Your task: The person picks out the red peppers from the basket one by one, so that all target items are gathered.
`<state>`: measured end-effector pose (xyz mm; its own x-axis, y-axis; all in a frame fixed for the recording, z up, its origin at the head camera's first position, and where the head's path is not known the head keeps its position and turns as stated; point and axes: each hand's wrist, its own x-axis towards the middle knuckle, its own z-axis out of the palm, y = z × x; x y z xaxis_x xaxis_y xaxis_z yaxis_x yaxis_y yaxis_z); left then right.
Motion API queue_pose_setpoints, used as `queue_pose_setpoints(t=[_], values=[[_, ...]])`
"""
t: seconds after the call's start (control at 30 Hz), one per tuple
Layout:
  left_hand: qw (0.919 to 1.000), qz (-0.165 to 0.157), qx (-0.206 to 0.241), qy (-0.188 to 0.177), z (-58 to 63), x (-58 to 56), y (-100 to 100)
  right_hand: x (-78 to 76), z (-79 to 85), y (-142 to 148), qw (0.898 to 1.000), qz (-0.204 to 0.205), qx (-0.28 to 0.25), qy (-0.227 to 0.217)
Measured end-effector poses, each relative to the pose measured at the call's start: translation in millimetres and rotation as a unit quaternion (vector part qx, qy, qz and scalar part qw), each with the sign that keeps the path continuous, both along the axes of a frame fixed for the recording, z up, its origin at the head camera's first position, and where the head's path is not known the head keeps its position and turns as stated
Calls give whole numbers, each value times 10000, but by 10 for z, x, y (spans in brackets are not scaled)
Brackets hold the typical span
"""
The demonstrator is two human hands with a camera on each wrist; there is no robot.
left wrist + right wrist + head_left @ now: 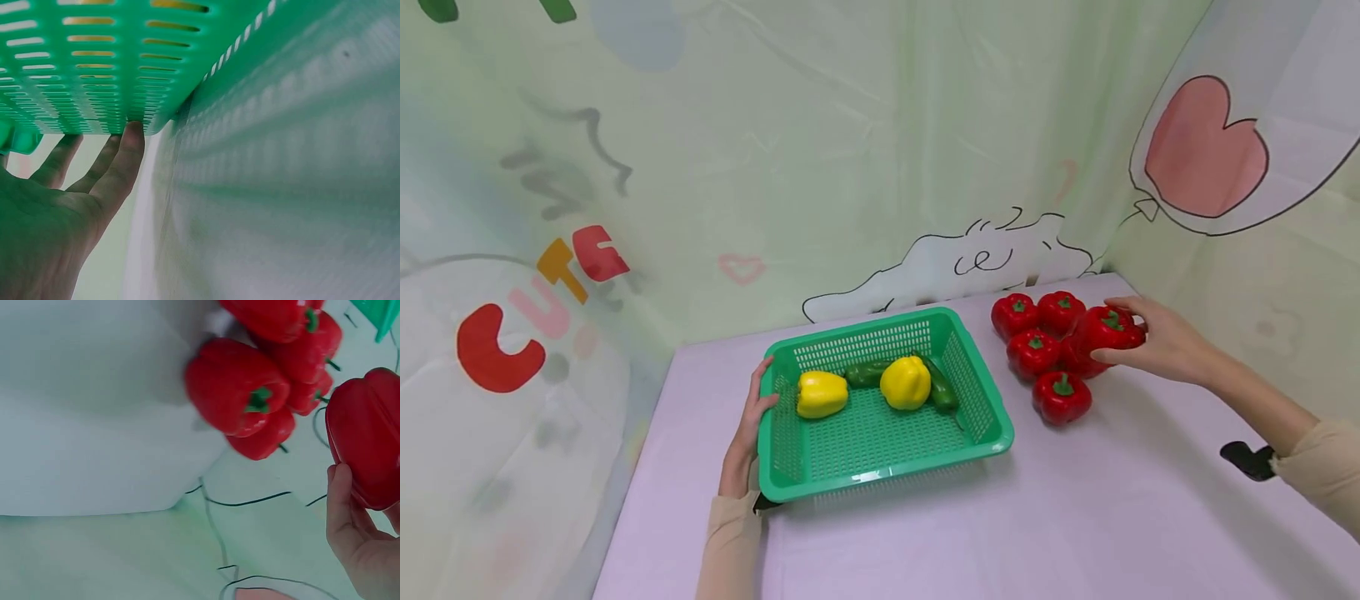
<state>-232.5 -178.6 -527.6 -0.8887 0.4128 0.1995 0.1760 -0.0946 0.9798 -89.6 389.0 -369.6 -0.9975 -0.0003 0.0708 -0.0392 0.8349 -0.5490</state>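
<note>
At its left side, my left hand (747, 433) grips a green plastic basket (880, 477), with fingertips over the rim. From the left wrist view, fingers (128, 156) press against the basket's slotted outer wall. Inside lie a yellow bell pepper (822, 395) on the left, another yellow pepper (906, 383) near the middle, and dark green peppers (942, 388) around it. On the right, my right hand (1172, 342) holds a red bell pepper (365, 431) between thumb and fingers, above a cluster of red bell peppers (1033, 353).
The frontmost red pepper (1062, 397) sits at the near side of the cluster, right of the basket. A pale lilac cloth (1075, 517) covers the table. A printed curtain (850, 167) hangs behind it and along both sides.
</note>
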Motion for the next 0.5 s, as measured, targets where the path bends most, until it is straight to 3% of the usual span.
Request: queue_pose_setpoints(t=[0.27, 0.5], values=[[10000, -13, -39, -28, -14, 23, -5, 276, -283, 200, 9997, -65, 20, 213], [10000, 41, -70, -17, 5, 5, -12, 382, -516, 245, 9995, -202, 53, -230]])
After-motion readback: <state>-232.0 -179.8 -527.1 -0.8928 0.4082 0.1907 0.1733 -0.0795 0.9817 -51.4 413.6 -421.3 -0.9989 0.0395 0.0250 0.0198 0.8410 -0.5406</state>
